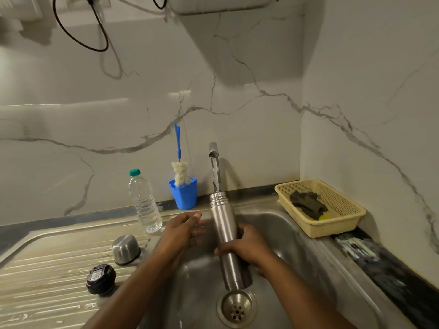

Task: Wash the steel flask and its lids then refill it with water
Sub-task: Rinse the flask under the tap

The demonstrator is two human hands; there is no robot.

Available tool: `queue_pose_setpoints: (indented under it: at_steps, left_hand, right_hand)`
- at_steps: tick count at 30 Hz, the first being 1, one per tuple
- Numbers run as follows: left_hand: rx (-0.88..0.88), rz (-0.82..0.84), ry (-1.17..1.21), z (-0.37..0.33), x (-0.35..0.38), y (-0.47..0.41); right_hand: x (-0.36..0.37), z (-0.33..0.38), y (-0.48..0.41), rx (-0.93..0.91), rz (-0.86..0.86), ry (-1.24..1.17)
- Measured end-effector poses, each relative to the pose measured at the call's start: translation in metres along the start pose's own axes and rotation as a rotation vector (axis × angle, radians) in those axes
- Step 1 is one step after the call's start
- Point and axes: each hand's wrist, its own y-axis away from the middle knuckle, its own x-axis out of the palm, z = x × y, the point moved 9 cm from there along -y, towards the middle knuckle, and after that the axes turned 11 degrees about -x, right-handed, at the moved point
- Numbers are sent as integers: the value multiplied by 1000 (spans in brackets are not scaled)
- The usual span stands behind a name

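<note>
A tall steel flask [225, 224] stands upright in the sink [285, 236], its open mouth right under the tap [213, 148]. Water runs from the tap into the mouth. My right hand [247, 248] grips the flask around its middle. My left hand [184, 230] hovers just left of the flask, fingers relaxed, holding nothing. On the draining board [47, 276] at the left sit the steel cup lid [126, 250], upside down, and the black inner lid [101, 279].
A clear plastic water bottle [145, 203] with a green cap stands behind the board. A blue holder [184, 194] with a bottle brush [180, 172] is by the wall. A yellow basket [342, 219] with a dark scrubber [307, 204] sits at the right. The drain [236, 307] lies below the flask.
</note>
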Motion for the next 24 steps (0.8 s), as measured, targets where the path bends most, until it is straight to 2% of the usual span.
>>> queue_pose_setpoints:
  at_steps: [2, 4, 7, 11, 13, 17, 22, 24]
  left_hand:
    - [-5, -4, 24, 1, -4, 4]
    - [-8, 1, 40, 3, -6, 5]
    - [-18, 2, 83, 5, -3, 8]
    - [-15, -13, 116, 11, -5, 11]
    - [-19, -24, 124, 16, -6, 13]
    - [-30, -4, 159, 19, -4, 13]
    - [-11, 39, 152, 16, 1, 15]
    - [-13, 22, 157, 17, -1, 15]
  right_hand:
    - [-1, 2, 3, 22, 4, -29]
    - [8, 3, 7, 50, 102, -27]
    - [2, 4, 6, 50, 30, -39]
    - [6, 1, 7, 71, 97, -16]
    - [-2, 0, 6, 71, 28, -33]
    - [14, 6, 10, 109, 128, -105]
    - [16, 11, 9, 93, 79, -127]
    - [5, 9, 7, 79, -4, -105]
